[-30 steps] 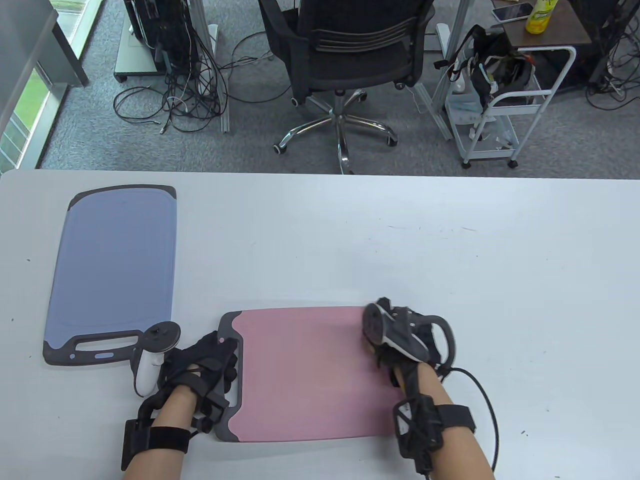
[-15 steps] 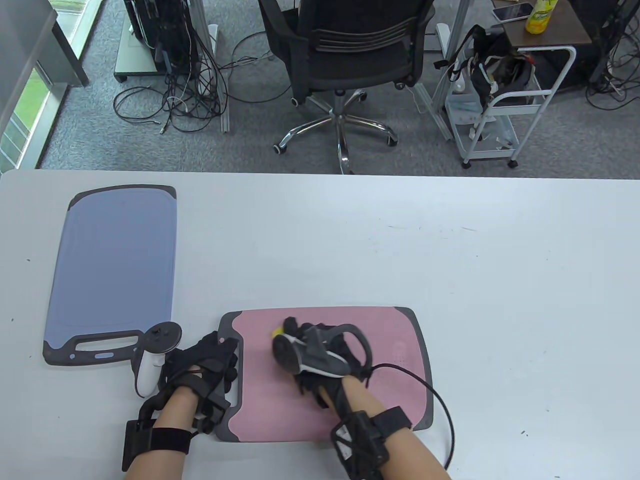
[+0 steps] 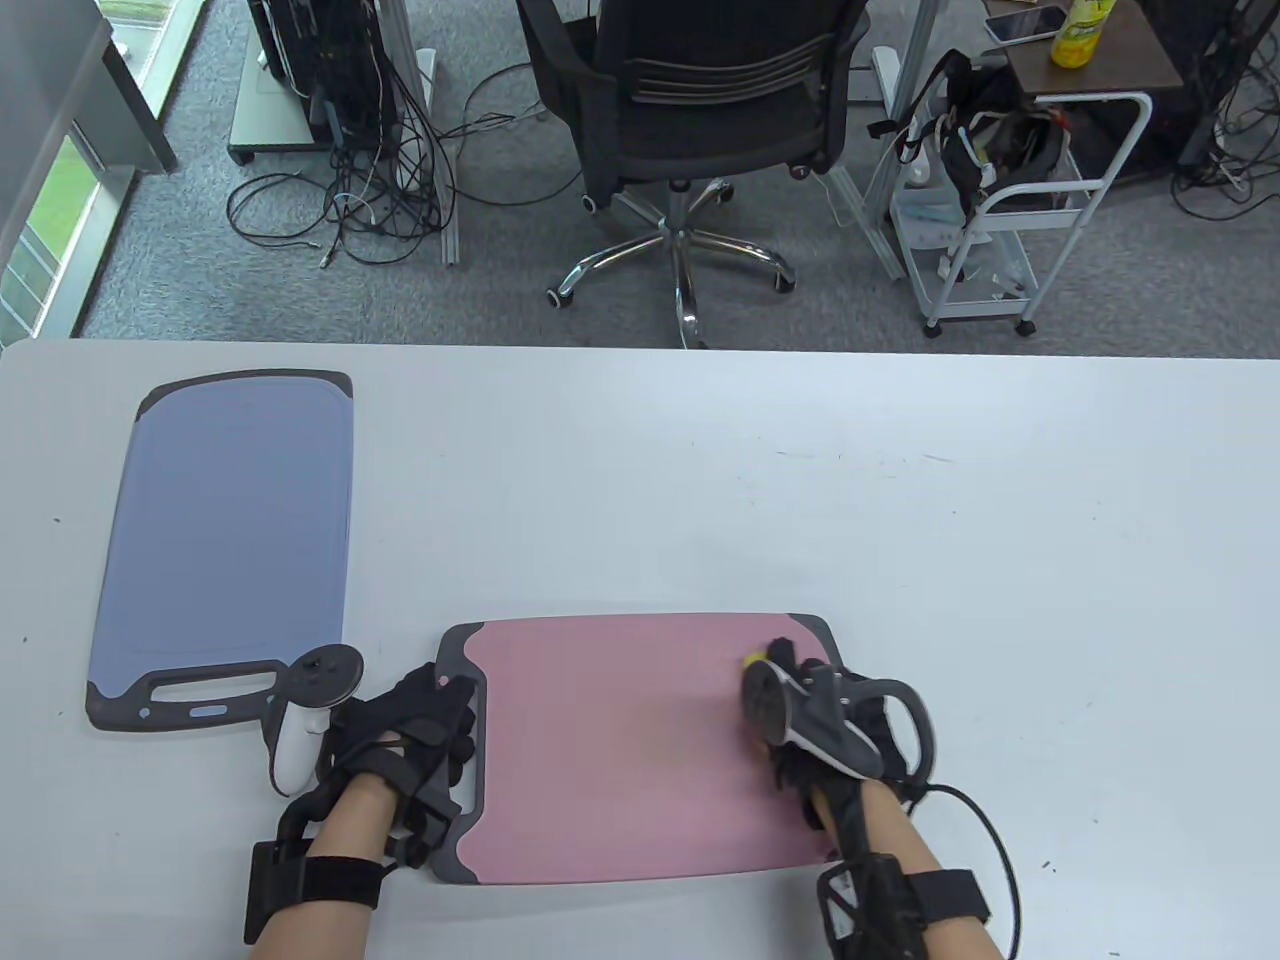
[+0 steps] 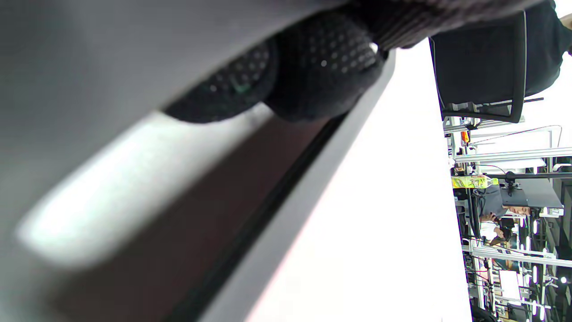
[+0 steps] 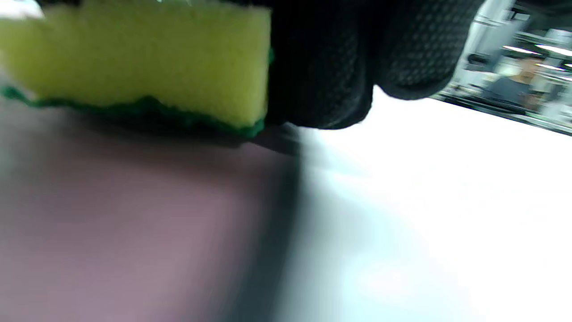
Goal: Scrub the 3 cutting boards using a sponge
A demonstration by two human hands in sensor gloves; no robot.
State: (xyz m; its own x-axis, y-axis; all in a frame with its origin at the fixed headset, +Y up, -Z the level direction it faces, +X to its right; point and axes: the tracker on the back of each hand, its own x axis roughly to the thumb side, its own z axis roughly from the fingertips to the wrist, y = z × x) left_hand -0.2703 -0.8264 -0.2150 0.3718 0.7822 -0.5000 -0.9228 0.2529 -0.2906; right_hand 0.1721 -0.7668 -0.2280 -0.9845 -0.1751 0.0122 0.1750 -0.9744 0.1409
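A pink cutting board [image 3: 620,750] with grey ends lies near the table's front edge. My left hand [image 3: 445,725] rests flat on its grey handle end, and the left wrist view shows the fingertips [image 4: 321,67] on the grey rim [image 4: 277,232]. My right hand [image 3: 780,690] grips a yellow sponge [image 3: 751,660] with a green scrubbing face at the board's right end. In the right wrist view the sponge [image 5: 134,58] sits green side down on the pink board [image 5: 111,223], with gloved fingers [image 5: 321,67] beside it. A blue cutting board [image 3: 230,520] lies at the left.
The white table [image 3: 900,520] stretches bare to the right and behind the pink board. Past its far edge stand a black office chair [image 3: 690,120], a white wheeled cart [image 3: 1010,220] and loose cables [image 3: 340,210] on the carpet.
My right hand swept the sponge from the pink board's right end to its left part, then back to the right end. The left hand and both boards stayed put.
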